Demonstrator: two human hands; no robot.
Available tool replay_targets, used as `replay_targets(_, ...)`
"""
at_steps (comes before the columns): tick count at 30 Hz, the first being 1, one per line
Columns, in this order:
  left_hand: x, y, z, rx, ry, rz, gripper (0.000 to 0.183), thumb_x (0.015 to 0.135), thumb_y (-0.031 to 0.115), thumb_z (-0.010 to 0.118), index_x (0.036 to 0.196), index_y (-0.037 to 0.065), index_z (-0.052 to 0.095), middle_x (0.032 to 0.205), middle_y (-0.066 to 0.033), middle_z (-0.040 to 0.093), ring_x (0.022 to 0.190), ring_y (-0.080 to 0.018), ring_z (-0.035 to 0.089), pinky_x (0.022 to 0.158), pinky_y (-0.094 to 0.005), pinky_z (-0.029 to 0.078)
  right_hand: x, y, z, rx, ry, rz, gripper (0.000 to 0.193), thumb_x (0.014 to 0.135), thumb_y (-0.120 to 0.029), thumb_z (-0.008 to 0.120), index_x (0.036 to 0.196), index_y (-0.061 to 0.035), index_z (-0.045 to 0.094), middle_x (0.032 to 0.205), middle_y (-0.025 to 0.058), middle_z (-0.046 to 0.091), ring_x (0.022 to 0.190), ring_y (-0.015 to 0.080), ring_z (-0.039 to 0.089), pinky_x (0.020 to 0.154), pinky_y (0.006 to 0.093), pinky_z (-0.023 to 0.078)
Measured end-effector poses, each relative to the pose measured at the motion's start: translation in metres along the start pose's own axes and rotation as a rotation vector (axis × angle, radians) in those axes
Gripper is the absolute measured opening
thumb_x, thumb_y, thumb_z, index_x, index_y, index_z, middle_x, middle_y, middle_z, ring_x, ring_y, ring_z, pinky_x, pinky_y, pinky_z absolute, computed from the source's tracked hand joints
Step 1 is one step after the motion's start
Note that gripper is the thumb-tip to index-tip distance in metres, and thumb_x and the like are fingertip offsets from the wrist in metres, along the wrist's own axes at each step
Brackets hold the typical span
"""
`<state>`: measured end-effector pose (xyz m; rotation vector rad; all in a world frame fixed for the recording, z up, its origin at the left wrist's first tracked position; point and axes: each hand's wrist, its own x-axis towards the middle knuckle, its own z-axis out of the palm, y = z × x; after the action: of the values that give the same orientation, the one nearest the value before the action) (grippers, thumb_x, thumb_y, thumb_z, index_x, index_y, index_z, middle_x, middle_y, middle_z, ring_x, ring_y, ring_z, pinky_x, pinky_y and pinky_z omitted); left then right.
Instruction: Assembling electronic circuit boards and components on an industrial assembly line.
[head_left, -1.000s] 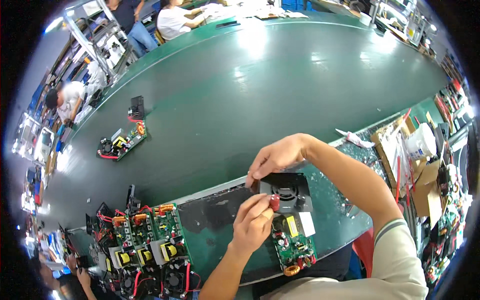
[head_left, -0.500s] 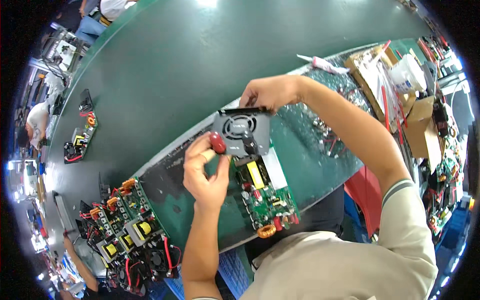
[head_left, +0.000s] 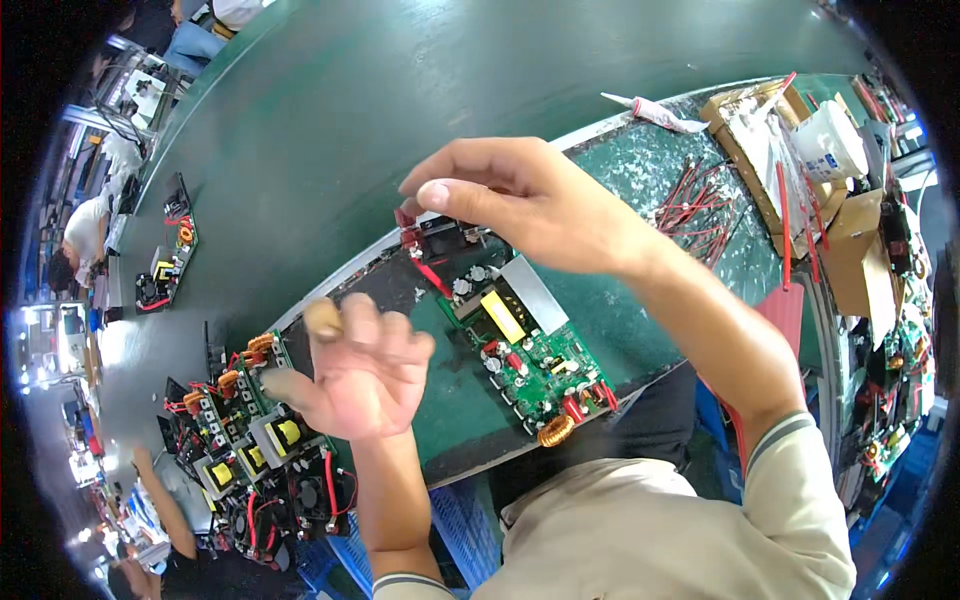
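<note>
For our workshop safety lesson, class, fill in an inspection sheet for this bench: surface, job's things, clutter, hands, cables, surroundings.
Surface: dark green mat on a green table.
Job's things: green circuit board, black fan end under the right hand.
Clutter: stacked boards at left; cardboard boxes at right.
Hands: right hand on the board's fan end; left hand raised, open, holding nothing.
Cables: loose red wires on the mat.
Surroundings: other people seated at far left.

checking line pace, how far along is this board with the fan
Looks done: the green circuit board is populated and lies on the mat. In hand: the right hand grips the black fan at the board's far end; the left hand hovers apart, empty. Left: whether the fan is fastened cannot be seen.
</note>
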<state>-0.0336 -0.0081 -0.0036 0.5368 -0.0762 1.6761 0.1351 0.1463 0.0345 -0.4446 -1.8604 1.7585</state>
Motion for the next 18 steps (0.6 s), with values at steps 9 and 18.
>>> replay_targets(9, -0.052, -0.017, 0.007, 1.274, 0.068, -0.238, 0.020, 0.078, 0.008, 0.078, 0.094, 0.004, 0.067, 0.100, -0.0147, 0.068, 0.096, -0.0264, 0.066, 0.085, -0.0367, 0.050, -0.078, -0.018, -0.035, -0.228, 0.203, 0.178, 0.026, 0.100, -0.010, 0.057, 0.122, 0.0032, 0.062, 0.116, 0.0109, 0.068, 0.110, 0.0167, 0.064, 0.097, 0.0308, 0.049)
replay_targets(18, -0.069, -0.045, 0.104, 0.302, -1.123, -0.810, 0.035, 0.092, 0.034, 0.068, 0.116, 0.008, 0.067, 0.108, -0.0161, 0.068, 0.095, -0.0351, 0.065, 0.082, -0.0416, 0.052, -0.105, -0.017, -0.024, -0.216, 0.252, 0.310, 0.024, 0.099, -0.004, 0.057, 0.120, 0.0029, 0.063, 0.113, 0.0106, 0.069, 0.107, 0.0180, 0.064, 0.097, 0.0332, 0.049)
